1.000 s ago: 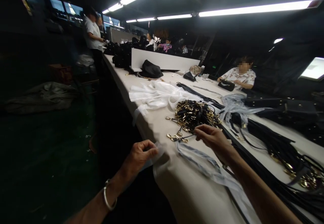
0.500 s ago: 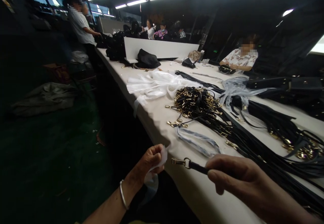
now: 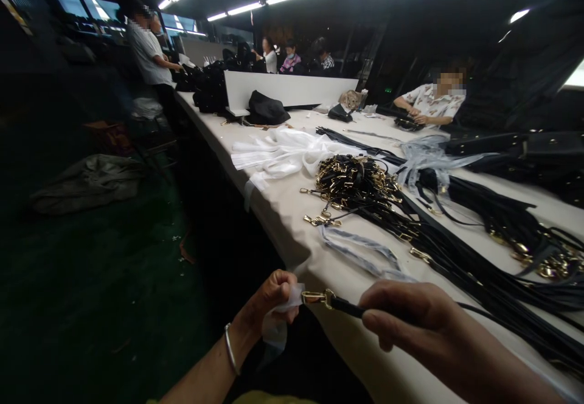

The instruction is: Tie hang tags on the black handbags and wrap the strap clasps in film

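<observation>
My right hand (image 3: 410,319) pinches a thin black strap (image 3: 349,308) just behind its gold clasp (image 3: 317,298), holding it over the near edge of the long table (image 3: 292,209). My left hand (image 3: 271,300), with a silver bangle on the wrist, is closed on a small clear plastic sleeve (image 3: 278,322) whose mouth meets the clasp tip. A heap of black straps with gold clasps (image 3: 353,182) lies further up the table. Flat clear sleeves (image 3: 360,249) lie between that heap and my hands.
White plastic bags (image 3: 278,151) are piled at the table's left edge. More black straps (image 3: 502,227) run along the right. A seated person (image 3: 431,103) works across the table; another person (image 3: 148,57) stands at the far left end beside black bags (image 3: 210,84).
My right hand picked one strap from the heap and drew it toward me. My left hand lifted the sleeve, and the clasp now touches the sleeve's mouth.
</observation>
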`<state>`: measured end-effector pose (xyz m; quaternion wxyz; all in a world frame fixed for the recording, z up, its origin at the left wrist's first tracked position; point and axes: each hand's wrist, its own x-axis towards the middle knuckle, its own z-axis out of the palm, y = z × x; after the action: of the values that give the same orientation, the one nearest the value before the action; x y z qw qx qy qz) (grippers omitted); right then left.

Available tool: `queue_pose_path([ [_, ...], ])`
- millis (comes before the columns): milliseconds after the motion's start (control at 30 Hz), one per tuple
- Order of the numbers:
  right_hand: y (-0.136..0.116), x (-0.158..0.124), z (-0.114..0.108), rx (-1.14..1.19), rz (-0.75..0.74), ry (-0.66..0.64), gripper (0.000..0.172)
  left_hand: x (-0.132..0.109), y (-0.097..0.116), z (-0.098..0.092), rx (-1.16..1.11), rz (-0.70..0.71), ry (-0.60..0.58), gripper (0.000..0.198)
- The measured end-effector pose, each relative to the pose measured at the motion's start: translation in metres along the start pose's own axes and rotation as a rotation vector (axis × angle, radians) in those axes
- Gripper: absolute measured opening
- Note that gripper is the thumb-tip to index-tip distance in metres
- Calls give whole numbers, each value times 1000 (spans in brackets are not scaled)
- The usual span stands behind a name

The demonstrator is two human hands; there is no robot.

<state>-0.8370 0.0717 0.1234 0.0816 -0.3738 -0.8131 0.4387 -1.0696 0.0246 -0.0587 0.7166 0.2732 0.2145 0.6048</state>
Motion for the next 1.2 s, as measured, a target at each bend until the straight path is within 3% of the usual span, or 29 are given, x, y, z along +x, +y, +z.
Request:
queue_pose_path([
  [233,1,6,9,-137,-25,-7,24,-3,-2,-3,27,-1,6,47],
  [467,-4,8,14,-169,-41,-11,25,5,8,6,245,-124,-13,60],
  [933,5,6,15,-237,-18,-28,21,5,13,9,283,-166,50,64],
  [1067,8,6,19,-378,-29,24,23,4,18,15,334,-206,16,57],
  [1200,12,11,28,-624,-69,95,24,5,25,23,436,-227,53,38],
])
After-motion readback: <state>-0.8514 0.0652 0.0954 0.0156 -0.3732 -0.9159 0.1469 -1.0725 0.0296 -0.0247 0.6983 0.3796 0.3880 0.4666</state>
